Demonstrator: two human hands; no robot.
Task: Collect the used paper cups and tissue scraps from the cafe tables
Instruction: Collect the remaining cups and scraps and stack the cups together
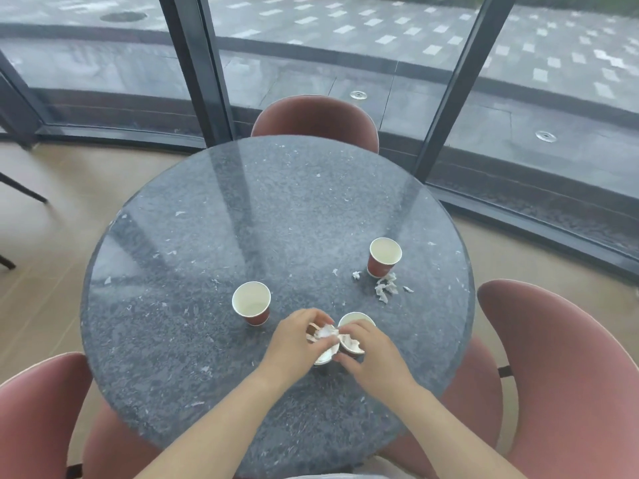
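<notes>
1. A round grey table [276,209] fills the view, with pink chairs [570,375] set around it.
2. The left hand [297,340] curls round the held cup [326,357] on the near side of the table, white tissue [323,332] bunched in its mouth.
3. The right hand [371,359] is just beside it, fingers seemingly pinching a tissue wad [350,341], though the grip itself is partly hidden.
4. A middle cup [356,319] peeks out behind that hand. The left cup [251,304] and the right cup [384,257] stand upright, well apart.
5. Loose tissue scraps [385,288] lie at the right cup's base.
</notes>
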